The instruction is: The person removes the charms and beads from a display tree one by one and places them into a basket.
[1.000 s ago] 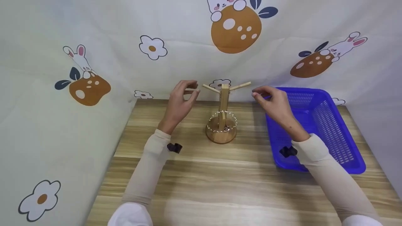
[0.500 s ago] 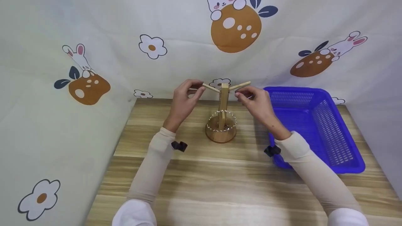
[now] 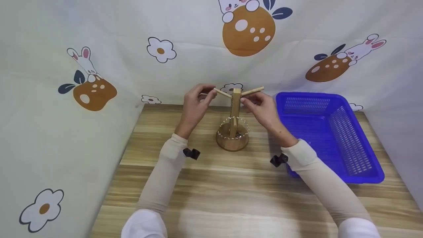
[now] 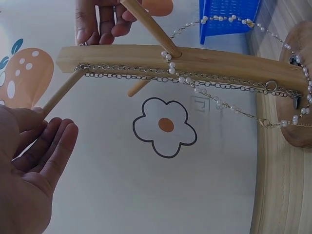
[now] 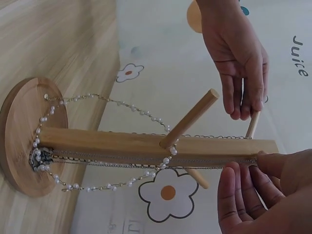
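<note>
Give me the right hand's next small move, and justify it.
Probably pinch the chain and ease it outward along the upper right peg: the right hand is at the chain's top, beside the post, though a firm grip isn't clear. The left hand pinches the tip of the upper left peg, so it may steady the stand.

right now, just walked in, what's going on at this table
A person is working at an upright wooden stand. The left hand pinches the tip of the left top peg. The right hand is at the base of the right top peg; whether it grips anything there is hard to tell. Silver chains hang along the stand, a beaded necklace hangs from a lower peg, and a blue basket sits to the right.
</note>
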Demonstrator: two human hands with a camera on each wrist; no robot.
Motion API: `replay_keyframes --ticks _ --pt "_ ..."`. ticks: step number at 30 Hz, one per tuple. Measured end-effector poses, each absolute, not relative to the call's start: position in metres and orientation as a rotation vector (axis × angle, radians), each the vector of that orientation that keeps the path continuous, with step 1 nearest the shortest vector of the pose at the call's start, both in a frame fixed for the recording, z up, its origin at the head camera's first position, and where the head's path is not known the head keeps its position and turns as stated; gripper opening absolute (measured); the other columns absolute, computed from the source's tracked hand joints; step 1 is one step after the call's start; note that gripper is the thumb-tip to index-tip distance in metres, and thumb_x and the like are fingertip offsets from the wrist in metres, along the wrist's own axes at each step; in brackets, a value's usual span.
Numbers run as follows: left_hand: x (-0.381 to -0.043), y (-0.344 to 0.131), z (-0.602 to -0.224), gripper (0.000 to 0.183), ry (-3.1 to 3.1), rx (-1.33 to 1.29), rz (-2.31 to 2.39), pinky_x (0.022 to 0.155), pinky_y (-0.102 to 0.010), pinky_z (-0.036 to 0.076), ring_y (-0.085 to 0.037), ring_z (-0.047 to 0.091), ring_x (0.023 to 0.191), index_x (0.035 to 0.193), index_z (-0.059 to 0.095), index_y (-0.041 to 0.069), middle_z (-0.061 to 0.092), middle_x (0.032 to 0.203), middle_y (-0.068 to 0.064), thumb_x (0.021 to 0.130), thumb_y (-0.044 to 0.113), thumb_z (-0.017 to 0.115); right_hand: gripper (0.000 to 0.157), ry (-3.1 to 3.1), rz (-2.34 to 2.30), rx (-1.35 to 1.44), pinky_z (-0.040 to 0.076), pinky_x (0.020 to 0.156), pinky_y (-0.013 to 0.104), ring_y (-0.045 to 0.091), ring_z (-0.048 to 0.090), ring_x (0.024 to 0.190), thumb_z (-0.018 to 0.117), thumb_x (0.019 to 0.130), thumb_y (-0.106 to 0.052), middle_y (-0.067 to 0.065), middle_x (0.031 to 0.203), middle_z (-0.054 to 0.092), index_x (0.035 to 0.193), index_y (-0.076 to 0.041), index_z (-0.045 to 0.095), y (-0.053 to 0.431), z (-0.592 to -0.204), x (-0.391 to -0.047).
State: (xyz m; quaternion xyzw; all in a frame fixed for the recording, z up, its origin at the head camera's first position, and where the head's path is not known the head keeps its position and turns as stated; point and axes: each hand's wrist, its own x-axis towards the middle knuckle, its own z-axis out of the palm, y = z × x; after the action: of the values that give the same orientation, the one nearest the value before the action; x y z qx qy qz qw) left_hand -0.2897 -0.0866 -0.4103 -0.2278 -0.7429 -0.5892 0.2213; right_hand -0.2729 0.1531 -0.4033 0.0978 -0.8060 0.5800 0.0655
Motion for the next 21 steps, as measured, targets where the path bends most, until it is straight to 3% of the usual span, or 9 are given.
replay_keyframes --ticks 9,16,21 --pt "-0.2895 -0.0845 -0.4095 0.019 -2.026 -0.631 -1.683 0.091 -0.039 0.069 -0.028 0.079 0.097 0.117 0.073 -0.008 0.075 0.11 -0.02 0.103 0.005 0.071 0.026 -2.4 1.865 0.233 0.068 0.079 0.031 0.007 0.071 0.084 0.075 0.101 -0.012 0.011 0.104 0.078 0.12 0.005 0.072 0.1458 -0.4043 -0.2732" --pt "-0.2898 -0.0828 -0.4102 0.021 -2.017 -0.642 -1.698 0.091 -0.033 0.068 -0.031 0.078 0.099 0.12 0.072 -0.009 0.074 0.111 -0.022 0.103 0.002 0.068 0.024 -2.374 1.896 0.221 0.065 0.075 0.021 0.008 0.072 0.085 0.075 0.101 -0.011 0.007 0.101 0.077 0.119 0.005 0.071 0.1453 -0.405 -0.2718" --pt "-0.2895 -0.0813 -0.409 0.019 -2.025 -0.631 -1.696 0.09 -0.031 0.069 -0.032 0.079 0.096 0.119 0.073 -0.008 0.075 0.109 -0.022 0.104 0.002 0.067 0.023 -2.337 1.923 0.224 0.066 0.078 0.022 0.015 0.072 0.091 0.073 0.101 -0.01 0.005 0.101 0.077 0.118 0.006 0.07 0.1462 -0.4052 -0.2707"
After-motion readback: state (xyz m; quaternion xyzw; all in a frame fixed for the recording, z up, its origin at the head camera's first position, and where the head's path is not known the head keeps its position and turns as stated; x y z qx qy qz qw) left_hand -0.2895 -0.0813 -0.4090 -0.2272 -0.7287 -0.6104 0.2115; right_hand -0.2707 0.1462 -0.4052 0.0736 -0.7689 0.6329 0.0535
